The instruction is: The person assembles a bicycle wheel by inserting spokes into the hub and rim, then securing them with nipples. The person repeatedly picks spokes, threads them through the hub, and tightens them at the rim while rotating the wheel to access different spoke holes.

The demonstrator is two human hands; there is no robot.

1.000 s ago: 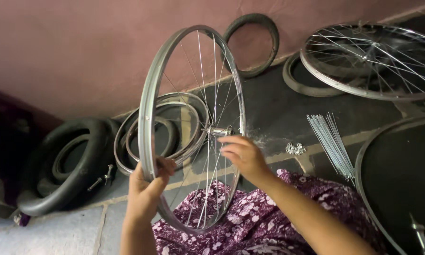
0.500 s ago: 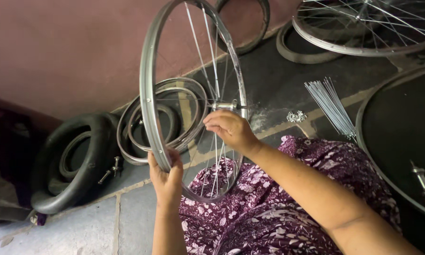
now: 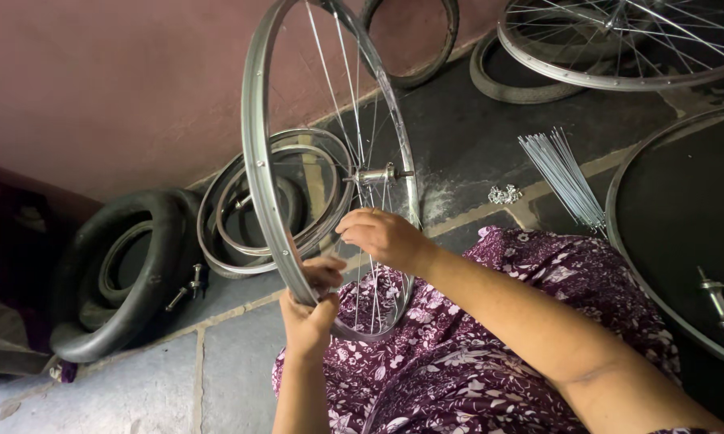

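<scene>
Gripping the upright silver wheel rim (image 3: 257,161) at its lower edge with your left hand (image 3: 310,301), your right hand (image 3: 382,235) pinching spokes (image 3: 362,128) below the hub (image 3: 374,174), rim standing over your lap, loose spoke bundle (image 3: 563,177) on the floor nearby.

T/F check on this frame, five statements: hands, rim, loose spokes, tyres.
1. The left hand grips the wheel rim. True.
2. The right hand rests on the floor. False: it is at the spokes, below the hub.
3. The rim lies flat. False: it stands upright.
4. A bundle of loose spokes lies on the floor. True.
5. The black tyres hang on the wall. False: they sit on the floor.
</scene>
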